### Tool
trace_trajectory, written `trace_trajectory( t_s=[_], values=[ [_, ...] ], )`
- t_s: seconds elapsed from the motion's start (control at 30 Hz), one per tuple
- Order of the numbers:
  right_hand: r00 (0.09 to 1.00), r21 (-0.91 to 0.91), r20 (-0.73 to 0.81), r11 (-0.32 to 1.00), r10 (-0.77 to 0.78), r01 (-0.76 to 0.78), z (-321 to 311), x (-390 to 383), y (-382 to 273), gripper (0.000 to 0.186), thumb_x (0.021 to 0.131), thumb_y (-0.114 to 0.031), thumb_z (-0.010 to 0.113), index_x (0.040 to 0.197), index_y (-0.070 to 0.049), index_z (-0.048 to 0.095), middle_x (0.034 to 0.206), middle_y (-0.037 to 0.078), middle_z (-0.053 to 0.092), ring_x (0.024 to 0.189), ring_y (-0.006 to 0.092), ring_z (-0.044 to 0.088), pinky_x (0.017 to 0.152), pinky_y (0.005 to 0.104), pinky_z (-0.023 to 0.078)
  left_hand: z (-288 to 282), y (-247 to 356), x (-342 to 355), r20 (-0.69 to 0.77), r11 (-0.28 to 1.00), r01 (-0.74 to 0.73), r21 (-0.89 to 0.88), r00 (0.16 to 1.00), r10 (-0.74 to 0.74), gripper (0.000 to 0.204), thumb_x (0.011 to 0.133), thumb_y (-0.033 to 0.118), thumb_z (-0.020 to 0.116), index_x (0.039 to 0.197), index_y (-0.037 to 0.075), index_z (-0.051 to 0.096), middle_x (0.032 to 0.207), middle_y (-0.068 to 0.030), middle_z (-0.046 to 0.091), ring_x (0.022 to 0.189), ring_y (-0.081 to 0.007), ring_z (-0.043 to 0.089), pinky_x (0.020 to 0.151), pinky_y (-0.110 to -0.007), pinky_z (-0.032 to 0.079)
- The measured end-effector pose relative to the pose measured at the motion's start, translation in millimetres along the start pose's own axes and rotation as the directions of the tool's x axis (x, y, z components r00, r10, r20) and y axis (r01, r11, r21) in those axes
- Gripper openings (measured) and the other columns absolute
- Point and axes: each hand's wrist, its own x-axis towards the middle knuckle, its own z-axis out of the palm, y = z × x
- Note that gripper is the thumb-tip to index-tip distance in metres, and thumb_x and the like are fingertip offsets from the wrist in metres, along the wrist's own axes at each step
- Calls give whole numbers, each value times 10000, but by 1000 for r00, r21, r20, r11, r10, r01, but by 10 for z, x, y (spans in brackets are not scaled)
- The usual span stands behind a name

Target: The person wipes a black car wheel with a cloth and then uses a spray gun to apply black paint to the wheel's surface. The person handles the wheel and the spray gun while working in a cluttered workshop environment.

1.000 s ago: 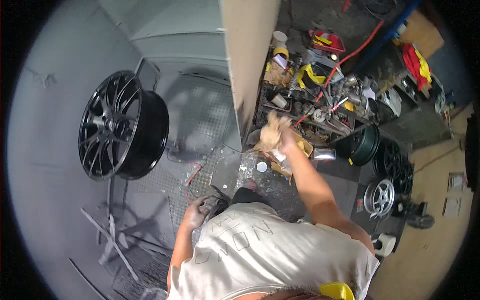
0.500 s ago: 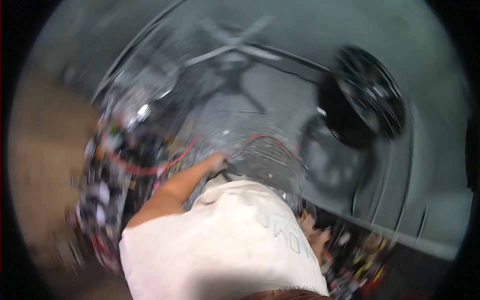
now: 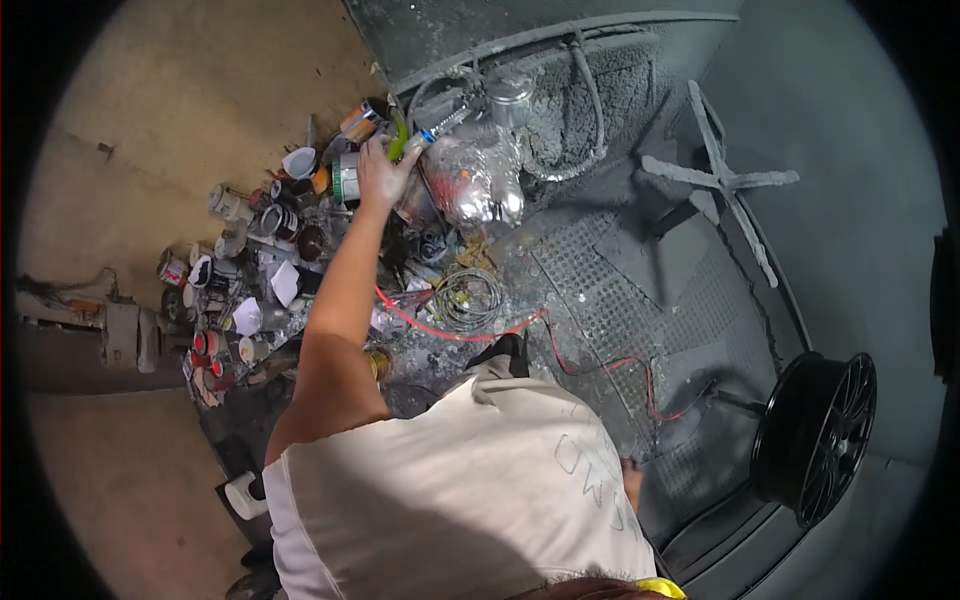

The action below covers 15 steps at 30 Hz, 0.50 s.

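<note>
My left hand (image 3: pixel 384 178) reaches out at the far end of the cluttered bench, thumb and forefinger spread apart. Between them shows a lime-green curved piece (image 3: pixel 399 136); a firm hold on it is not visible. The thumb is beside a blue fitting (image 3: pixel 428 135) on a silvery ribbed part. Just left of this hand stands a can with a green-edged label (image 3: pixel 346 177). A foil-like silvery bundle (image 3: pixel 475 180) lies to its right. Only a small part of my right hand (image 3: pixel 631 484) shows beside my torso; its fingers are hidden.
Paint tins (image 3: pixel 280 221) and white cups (image 3: pixel 300 162) crowd the left side. A coiled hose (image 3: pixel 468 300) lies near the middle, and a red hose (image 3: pixel 590 368) snakes rightward. At right are a black wheel rim (image 3: pixel 815 440) and a grey cross-shaped stand (image 3: pixel 722 180).
My left arm has stretched forward from beside my body to the far bench clutter. The view has turned, so the stand and rim now appear farther right; the earlier blur is gone.
</note>
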Motion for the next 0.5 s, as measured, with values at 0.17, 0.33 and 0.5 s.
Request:
trace_trajectory(
  t_s=[0.17, 0.33, 0.5],
  values=[
    [990, -12, -31, 991, -135, 135, 344, -67, -1123, 295, 985, -293, 655, 1209, -102, 631, 853, 19, 650, 700, 141, 606, 635, 303, 487, 236, -334, 424, 658, 988, 154, -22, 746, -102, 629, 855, 586, 718, 1015, -23, 717, 950, -259, 721, 945, -426, 693, 841, -480, 517],
    [970, -121, 106, 966, -218, 231, 1122, -339, -1558, 367, 966, -260, 686, 1278, -84, 607, 994, 40, 669, 809, 120, 614, 658, 307, 490, 173, -250, 317, 591, 984, 178, 18, 792, -155, 630, 852, 622, 695, 981, 6, 724, 935, -247, 724, 915, -421, 698, 796, -488, 517],
    [817, -423, 393, 705, -423, 569, 1802, -821, -1803, 510, 934, -260, 718, 1355, -5, 585, 1248, 188, 688, 1135, 273, 677, 956, 371, 527, -4, 262, 197, 618, 981, 186, 60, 765, -183, 632, 847, 630, 697, 1002, 18, 716, 927, -260, 710, 903, -445, 677, 774, -505, 506]
  ],
)
